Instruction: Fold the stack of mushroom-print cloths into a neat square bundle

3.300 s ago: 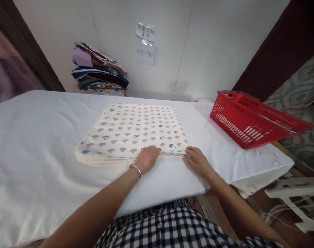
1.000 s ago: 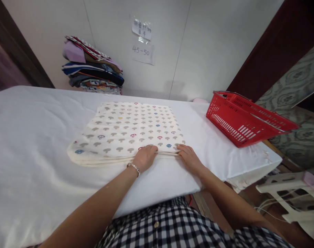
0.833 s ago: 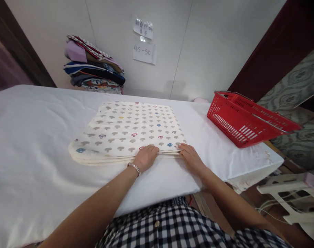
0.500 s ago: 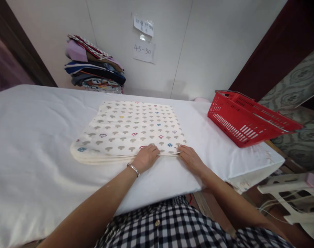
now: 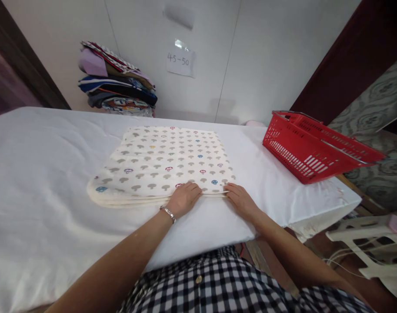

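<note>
A cream blanket (image 5: 172, 161) printed with grey and coloured mushrooms lies folded in layers on the white-covered table. Its near edge shows several stacked layers, and its near left end is rounded. My left hand (image 5: 185, 198), with a bracelet at the wrist, grips this near edge right of its middle, fingers on top. At the near right corner my right hand (image 5: 239, 198) pinches the edge, fingers above. Both thumbs are mostly hidden.
A red plastic basket (image 5: 292, 152) stands at the table's right end. Folded clothes (image 5: 120, 82) are piled at the back left, against the wall. Paper signs (image 5: 180, 61) hang on that wall. A white plastic stool (image 5: 358, 239) is at the lower right.
The view has shifted very slightly. Both hands stay at the blanket's near edge, and the blanket lies as before.
</note>
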Action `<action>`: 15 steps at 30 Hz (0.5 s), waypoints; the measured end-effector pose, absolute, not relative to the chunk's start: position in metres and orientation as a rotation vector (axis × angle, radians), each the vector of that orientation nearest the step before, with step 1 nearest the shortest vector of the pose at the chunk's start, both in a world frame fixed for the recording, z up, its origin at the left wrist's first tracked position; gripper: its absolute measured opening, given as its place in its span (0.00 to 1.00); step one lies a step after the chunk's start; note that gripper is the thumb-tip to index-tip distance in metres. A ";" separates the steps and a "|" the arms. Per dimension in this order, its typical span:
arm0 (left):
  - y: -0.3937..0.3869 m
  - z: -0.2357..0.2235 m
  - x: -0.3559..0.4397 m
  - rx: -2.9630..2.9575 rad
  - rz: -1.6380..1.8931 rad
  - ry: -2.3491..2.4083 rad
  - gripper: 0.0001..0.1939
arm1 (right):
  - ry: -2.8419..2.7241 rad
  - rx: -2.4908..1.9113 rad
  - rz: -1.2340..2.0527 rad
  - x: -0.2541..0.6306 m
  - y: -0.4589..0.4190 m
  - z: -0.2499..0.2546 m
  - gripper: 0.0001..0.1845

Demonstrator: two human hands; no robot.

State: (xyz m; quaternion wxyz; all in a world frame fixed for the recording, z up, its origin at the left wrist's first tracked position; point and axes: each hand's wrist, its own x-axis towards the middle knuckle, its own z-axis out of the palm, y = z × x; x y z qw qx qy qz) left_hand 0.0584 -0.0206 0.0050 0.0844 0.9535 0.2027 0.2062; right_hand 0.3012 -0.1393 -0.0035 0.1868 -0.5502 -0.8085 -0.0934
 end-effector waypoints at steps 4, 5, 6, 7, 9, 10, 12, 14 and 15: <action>-0.021 0.005 0.059 2.866 0.598 0.594 0.15 | -2.254 -1.602 -0.271 0.291 -0.135 0.003 0.10; -0.021 0.005 0.059 2.869 0.593 0.593 0.15 | -2.257 -1.598 -0.274 0.288 -0.133 0.004 0.10; -0.021 0.006 0.059 2.873 0.588 0.593 0.14 | -2.262 -1.587 -0.279 0.286 -0.132 0.005 0.10; -0.022 0.006 0.059 2.880 0.583 0.596 0.13 | -2.270 -1.571 -0.284 0.286 -0.131 0.005 0.10; -0.022 0.007 0.058 2.897 0.589 0.633 0.12 | -2.282 -1.534 -0.293 0.286 -0.130 0.004 0.10; -0.023 0.008 0.059 2.905 0.596 0.664 0.11 | -2.287 -1.518 -0.294 0.288 -0.131 0.003 0.11; -0.023 0.008 0.059 2.925 0.590 0.728 0.11 | -2.290 -1.496 -0.288 0.291 -0.133 0.000 0.11; -0.023 0.008 0.061 2.944 0.542 0.752 0.11 | -2.288 -1.496 -0.278 0.295 -0.134 -0.003 0.11; -0.023 0.008 0.061 2.947 0.511 0.742 0.11 | -2.288 -1.502 -0.271 0.296 -0.135 -0.004 0.11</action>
